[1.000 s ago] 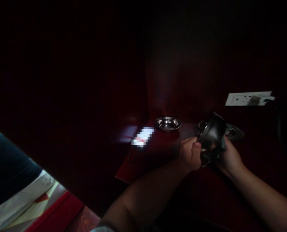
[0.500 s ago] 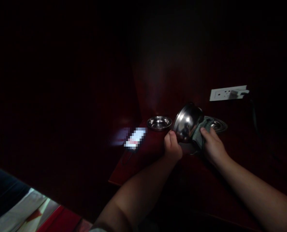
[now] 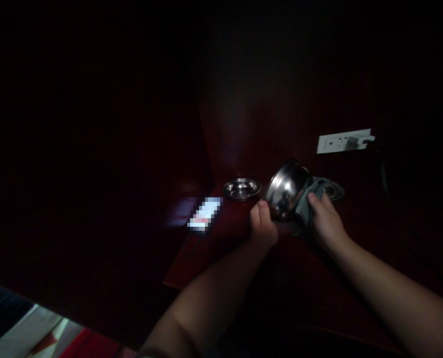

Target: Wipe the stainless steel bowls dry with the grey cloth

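A shiny steel bowl (image 3: 286,191) is held tilted on its side above the dark red surface, its rounded outside toward me. My left hand (image 3: 263,223) is closed on its rim at the lower left. In my right hand (image 3: 328,221) is a grey-green cloth (image 3: 306,205), pressed against the bowl's base side. Behind and to the left rests a shallow steel dish (image 3: 242,189). Partly covered by the cloth and my right hand, a round steel plate or lid (image 3: 335,191) lies at the back right.
A lit phone (image 3: 204,214), its screen blurred out, lies left of my left hand near the surface's edge, with a thin cord below it. On the back wall is a white socket panel (image 3: 343,141) with a plug and cable. Pale and red items (image 3: 38,330) show at lower left.
The view has shifted slightly, so the scene sits a little further left. Both hands keep their hold on the bowl and cloth, with almost no other change.
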`<state>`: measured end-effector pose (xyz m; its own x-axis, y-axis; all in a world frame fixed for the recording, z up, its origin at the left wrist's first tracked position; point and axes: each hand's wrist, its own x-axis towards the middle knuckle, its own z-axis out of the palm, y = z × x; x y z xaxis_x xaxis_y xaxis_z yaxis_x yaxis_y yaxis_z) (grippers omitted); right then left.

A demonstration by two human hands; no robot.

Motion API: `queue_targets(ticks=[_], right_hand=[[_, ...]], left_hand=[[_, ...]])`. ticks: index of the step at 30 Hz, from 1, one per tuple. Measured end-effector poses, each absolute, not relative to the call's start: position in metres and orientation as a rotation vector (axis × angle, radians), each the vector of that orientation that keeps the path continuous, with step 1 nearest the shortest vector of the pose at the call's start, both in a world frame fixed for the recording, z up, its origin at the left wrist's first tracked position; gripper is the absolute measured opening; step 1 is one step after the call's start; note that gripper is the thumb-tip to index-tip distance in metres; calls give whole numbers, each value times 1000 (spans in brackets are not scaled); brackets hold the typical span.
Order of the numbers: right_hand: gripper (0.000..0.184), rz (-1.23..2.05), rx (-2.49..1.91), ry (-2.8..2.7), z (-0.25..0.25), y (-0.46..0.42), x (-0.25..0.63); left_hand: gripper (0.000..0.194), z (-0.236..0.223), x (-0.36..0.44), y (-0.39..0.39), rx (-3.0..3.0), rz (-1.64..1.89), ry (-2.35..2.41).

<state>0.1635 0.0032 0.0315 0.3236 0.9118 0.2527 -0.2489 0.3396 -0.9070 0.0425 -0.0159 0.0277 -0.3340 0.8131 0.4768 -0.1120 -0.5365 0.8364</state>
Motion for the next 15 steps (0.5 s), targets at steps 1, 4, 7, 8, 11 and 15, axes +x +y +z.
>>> queue_targets(ticks=[1, 4, 7, 8, 11, 15], right_hand=[[42, 905, -897, -917, 32, 3, 164], [44, 892, -901, -929, 32, 3, 164], [48, 855, -929, -951, 32, 3, 164], [49, 838, -941, -958, 32, 4, 164], [50, 820, -954, -957, 31, 6, 165], [52, 851, -939, -897, 33, 5, 165]], left_hand=[[52, 28, 42, -17, 1274, 1930, 959], [53, 30, 42, -19, 1301, 1918, 952], [54, 32, 41, -21, 1339, 1910, 964], [54, 32, 41, -21, 1351, 1915, 967], [54, 31, 41, -23, 1418, 1909, 924], [52, 31, 40, -26, 1570, 1816, 840]])
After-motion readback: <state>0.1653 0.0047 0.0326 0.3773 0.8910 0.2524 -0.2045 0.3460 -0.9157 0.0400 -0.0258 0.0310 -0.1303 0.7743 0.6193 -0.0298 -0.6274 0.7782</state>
